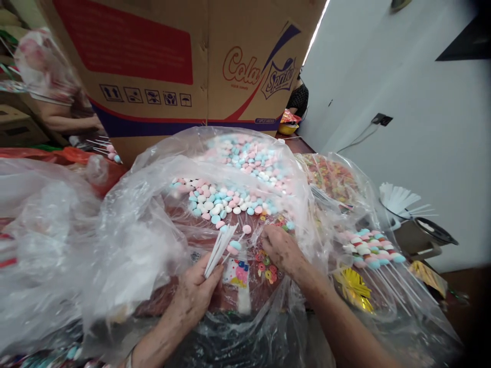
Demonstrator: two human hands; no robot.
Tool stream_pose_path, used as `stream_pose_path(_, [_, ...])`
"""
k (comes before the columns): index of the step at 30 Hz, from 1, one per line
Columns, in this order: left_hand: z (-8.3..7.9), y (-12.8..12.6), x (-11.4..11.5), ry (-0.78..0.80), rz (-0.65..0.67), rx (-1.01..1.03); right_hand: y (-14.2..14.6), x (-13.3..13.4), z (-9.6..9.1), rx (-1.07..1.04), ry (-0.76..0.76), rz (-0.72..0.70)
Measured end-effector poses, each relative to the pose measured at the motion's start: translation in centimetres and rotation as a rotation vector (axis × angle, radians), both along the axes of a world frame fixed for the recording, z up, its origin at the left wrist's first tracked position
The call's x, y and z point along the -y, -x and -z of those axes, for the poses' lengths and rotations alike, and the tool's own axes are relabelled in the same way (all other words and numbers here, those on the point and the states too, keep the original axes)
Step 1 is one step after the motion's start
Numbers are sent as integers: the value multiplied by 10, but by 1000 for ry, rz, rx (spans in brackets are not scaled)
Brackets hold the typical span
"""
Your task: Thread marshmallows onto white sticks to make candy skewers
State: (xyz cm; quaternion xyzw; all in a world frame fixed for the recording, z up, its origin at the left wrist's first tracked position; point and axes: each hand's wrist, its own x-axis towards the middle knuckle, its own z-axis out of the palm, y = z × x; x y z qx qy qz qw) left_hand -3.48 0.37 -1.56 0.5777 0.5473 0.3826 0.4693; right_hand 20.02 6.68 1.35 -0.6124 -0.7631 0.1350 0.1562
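From where I stand, the left hand (195, 286) is closed around a bunch of white sticks (220, 248), their ends fanning up and away from the wearer. Just beside the bunch, a skewer (233, 247) with blue and pink sweets on it slants toward the left thumb; whether the thumb pins it I cannot tell. A lone pink sweet (246, 229) lies near its tip.

The right hand (283, 251) is down among the gummy rings (267, 268), fingers bent inward and pointing left; I cannot tell whether they pinch anything. Between the hands a printed packet (237, 273) shows on the table.

Beyond both hands, pink, white and blue sweets (215, 199) spill from the mouth of a big clear bag (126, 204), with many more inside it. A Cola box (153, 107) stands tall behind the bag.

Over to the right, loaded skewers (374, 249) lie side by side on plastic, near some gold tinsel (355, 289). Behind them are a bag of orange gummies (330, 176) and a dark jug (412, 237), with white strips (399, 199) fanned out beside it. At the far left, a co-worker (57, 102) in a pink and white top reaches forward, the hand partly hidden by the box
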Motion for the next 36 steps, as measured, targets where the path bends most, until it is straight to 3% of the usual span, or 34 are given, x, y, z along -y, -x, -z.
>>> stream_pose_path(5, [-9, 0, 3, -46, 70, -36, 8, -5, 4, -690, 69, 118])
stream_pose_path(11, [-8, -2, 1, -40, 73, -50, 22, -5, 12, -988, 137, 124])
stream_pose_path(23, [-15, -4, 1, -27, 39, -91, 42, 13, -2, -652, -134, 66])
stream_pose_path(28, [-10, -3, 1, -14, 56, -67, 45, 17, 1, -700, -16, 55])
stream_pose_path(31, [-9, -3, 1, -6, 33, -35, 48, 23, 2, -726, 61, -33])
stream_pose_path(36, [-4, -1, 0, -29, -25, 17, 47, 25, -6, -718, 58, -163])
